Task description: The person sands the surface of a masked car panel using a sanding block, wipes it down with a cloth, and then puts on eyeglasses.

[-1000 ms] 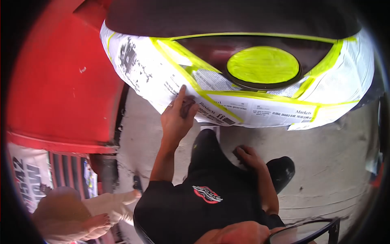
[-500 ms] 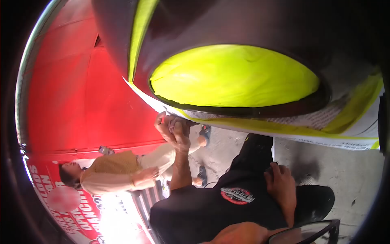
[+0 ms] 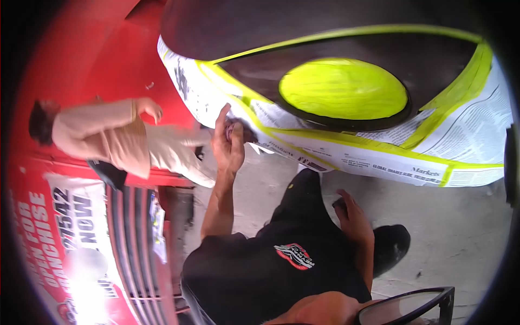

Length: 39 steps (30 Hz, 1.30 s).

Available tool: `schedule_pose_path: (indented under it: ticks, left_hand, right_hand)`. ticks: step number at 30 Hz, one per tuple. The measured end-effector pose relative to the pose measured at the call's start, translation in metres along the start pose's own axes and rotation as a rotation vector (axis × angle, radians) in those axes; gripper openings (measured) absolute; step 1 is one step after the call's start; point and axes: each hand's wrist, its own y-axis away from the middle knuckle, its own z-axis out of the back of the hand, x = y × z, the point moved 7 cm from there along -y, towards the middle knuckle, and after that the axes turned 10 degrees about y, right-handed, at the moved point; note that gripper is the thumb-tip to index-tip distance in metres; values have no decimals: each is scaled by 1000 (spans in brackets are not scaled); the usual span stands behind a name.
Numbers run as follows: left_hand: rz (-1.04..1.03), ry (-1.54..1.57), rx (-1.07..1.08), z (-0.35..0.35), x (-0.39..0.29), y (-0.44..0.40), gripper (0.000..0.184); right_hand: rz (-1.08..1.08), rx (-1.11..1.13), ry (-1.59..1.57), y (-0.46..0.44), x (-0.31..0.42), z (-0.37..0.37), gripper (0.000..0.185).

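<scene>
My left hand (image 3: 228, 147) is closed on a crumpled, purplish-grey cloth (image 3: 234, 131). It holds the cloth against the lower left edge of a dark car bumper (image 3: 244, 27), over newspaper (image 3: 203, 100) fixed with yellow-green tape. An oval covered in yellow-green tape (image 3: 344, 89) sits in a dark recess of the bumper. My right hand (image 3: 355, 216) hangs low beside my leg, away from the bumper. Its fingers curl around something small and dark, too hidden to name.
A person (image 3: 103, 130) in light clothing stands to the left, before a red wall (image 3: 103, 65). A printed banner (image 3: 81, 233) and a striped grille-like panel (image 3: 143, 233) are at lower left. Grey concrete floor (image 3: 433, 216) lies below the bumper.
My view has shifted, so more of the papered bumper and banner shows. My left hand with the cloth sits higher in view. The other person appears farther left, arm bent differently.
</scene>
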Motion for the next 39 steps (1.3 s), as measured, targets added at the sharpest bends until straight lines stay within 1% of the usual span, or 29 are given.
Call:
schedule_pose_path:
  ticks: [1, 2, 3, 4, 5, 6, 7, 8, 9, 12, 13, 14, 16, 17, 18, 19, 20, 22, 23, 25, 26, 28, 32, 34, 35, 36, 37, 38, 39]
  left_hand:
    - [-8, -42, -5, 0, -17, -2, 44]
    - [-10, -84, -7, 4, -26, -3, 37]
    - [-5, -47, -32, 11, -30, -6, 37]
    - [-124, -168, -46, 16, -39, -9, 28]
    - [-235, -291, -58, 19, -47, -10, 20]
    - [-226, -259, -76, 24, -50, -15, 20]
    - [-283, -395, -102, 30, -60, -20, 17]
    - [-338, -535, -124, 32, -65, -26, 17]
    - [-360, -548, -153, 35, -64, -32, 21]
    - [-397, -493, -132, 37, -73, -44, 26]
    - [-409, -435, -121, 33, -72, -46, 31]
    - [-411, -408, -124, 35, -70, -46, 31]
    - [-511, -481, -142, 28, -72, -48, 35]
    - [-456, -438, -165, 26, -71, -50, 36]
    - [-525, -446, -171, 20, -73, -49, 36]
    - [-461, -420, -162, 16, -70, -50, 36]
    - [-494, -426, -224, 14, -63, -51, 37]
    - [-463, -415, -246, 14, -55, -49, 37]
    - [-417, -428, -249, 13, -47, -51, 37]
    - [-309, -373, -180, 13, -42, -56, 39]
    - [-256, -350, -139, 14, -37, -59, 39]
    - [-222, -300, -93, 15, -35, -62, 39]
    - [-113, -239, -69, 15, -33, -64, 39]
    - [-150, -249, -91, 13, -30, -65, 39]
    - [-179, -257, -114, 12, -30, -65, 39]
    - [-183, -271, -123, 9, -27, -66, 39]
    - [-113, -244, -64, 5, -19, -71, 44]
    - [-36, -232, -23, 9, -10, -74, 50]
    - [-110, -265, -47, 12, -17, -72, 52]
  right_hand:
    - [8, 2, 51, -3, 0, 11, 39]
    - [-132, 128, -2, -10, -5, 14, 38]
    - [-277, 245, -60, -12, -11, 12, 38]
    - [-281, 238, -17, -18, -35, 6, 38]
    - [12, 167, 116, -28, -56, -2, 36]
    - [310, 103, 243, -30, -60, -5, 34]
    - [309, 104, 283, -36, -60, -3, 34]
    - [7, 239, -128, -44, -76, -5, 31]
    - [-300, 346, -546, -41, -85, -12, 27]
    - [-339, 338, -593, -30, -61, -8, 21]
    - [-453, 389, -784, -23, -66, -16, 24]
    - [-457, 367, -768, -20, -70, -20, 24]
    - [-506, 281, -780, -4, -87, -32, 30]
    - [-374, 278, -735, -12, -141, -49, 32]
    - [-245, 252, -685, -13, -187, -56, 33]
    - [41, 250, -460, -8, -145, -38, 32]
    - [309, 264, -201, -11, -98, -28, 30]
    - [108, 312, -46, -20, -110, -44, 31]
    - [91, 277, -49, -23, -109, -45, 31]
    - [227, 327, 165, -23, -96, -53, 29]
    - [220, 316, 151, -21, -93, -53, 29]
    - [-407, 361, -647, -18, -115, -53, 28]
    - [-372, 389, -660, -26, -121, -62, 28]
    - [-63, 377, -435, -35, -121, -68, 28]
    - [-52, 382, -440, -35, -124, -70, 28]
    - [101, 365, -274, -36, -117, -68, 28]
    - [263, 352, -109, -37, -114, -71, 27]
    - [41, 369, -593, -38, -128, -77, 27]
    - [-216, 406, -1058, -37, -149, -91, 27]
